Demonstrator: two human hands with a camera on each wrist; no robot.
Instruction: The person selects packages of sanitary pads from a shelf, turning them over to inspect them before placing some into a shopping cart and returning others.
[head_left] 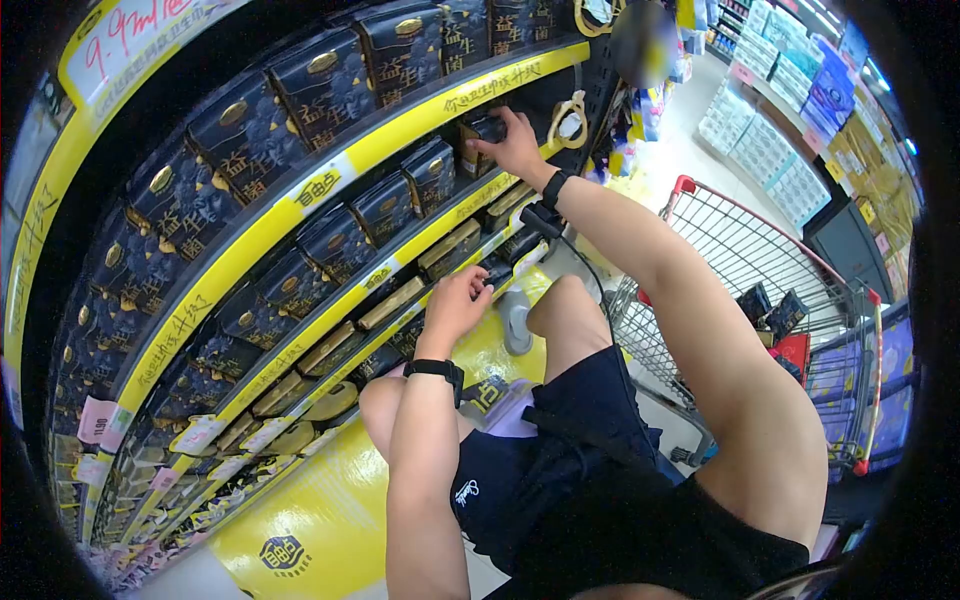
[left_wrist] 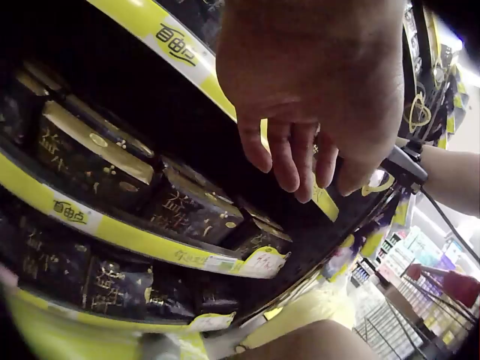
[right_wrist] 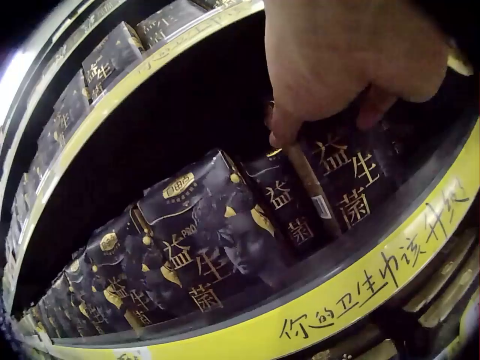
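Observation:
My right hand [head_left: 515, 147] reaches into a shelf and pinches the top of a black pack of sanitary pads [right_wrist: 349, 176] with gold lettering. In the right wrist view that pack stands upright at the end of the row, slightly tilted. Beside it, to the left, are a darker pack [right_wrist: 279, 196] set further back and a larger front pack [right_wrist: 214, 232]. My left hand [head_left: 458, 305] hangs in front of a lower shelf, fingers loosely bent. Seen in the left wrist view, nothing lies in its fingers [left_wrist: 283, 161].
Curved shelves with yellow edge strips [head_left: 330, 185] hold rows of similar packs. A wire shopping cart [head_left: 740, 240] containing a few dark packs [head_left: 775, 310] stands to the right. Yellow floor covering [head_left: 330, 500] runs below the shelves. Stacked goods [head_left: 765, 140] stand across the aisle.

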